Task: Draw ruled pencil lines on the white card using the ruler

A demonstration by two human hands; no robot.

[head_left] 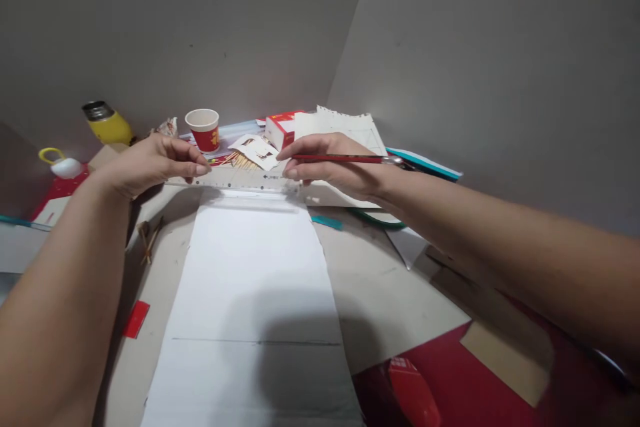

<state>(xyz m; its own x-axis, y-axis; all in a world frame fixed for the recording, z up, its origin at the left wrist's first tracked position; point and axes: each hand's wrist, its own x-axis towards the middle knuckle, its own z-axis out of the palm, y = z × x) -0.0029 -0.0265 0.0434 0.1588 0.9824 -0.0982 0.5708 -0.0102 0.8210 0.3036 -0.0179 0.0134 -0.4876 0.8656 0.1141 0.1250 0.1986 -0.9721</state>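
My left hand (163,163) pinches the left end of a clear ruler (235,179) between thumb and fingers. At the ruler's right end is my right hand (330,163), its thumb and fingertips closed by the edge. A slim red pencil (340,158) lies in this hand, its shiny end pointing back over the wrist. Beneath the ruler, a long white sheet of paper (255,253) runs toward me, partly under a shadow. The ruler appears lifted slightly above its far end. A dark line (255,342) crosses the sheet's near part.
Behind the ruler are a paper cup (203,130), toothpicks (243,161) and a red-and-white box (281,128). A yellow bottle (107,123) leans at the back left. A red piece (136,319) lies left of the sheet; cardboard (507,360) lies at the lower right.
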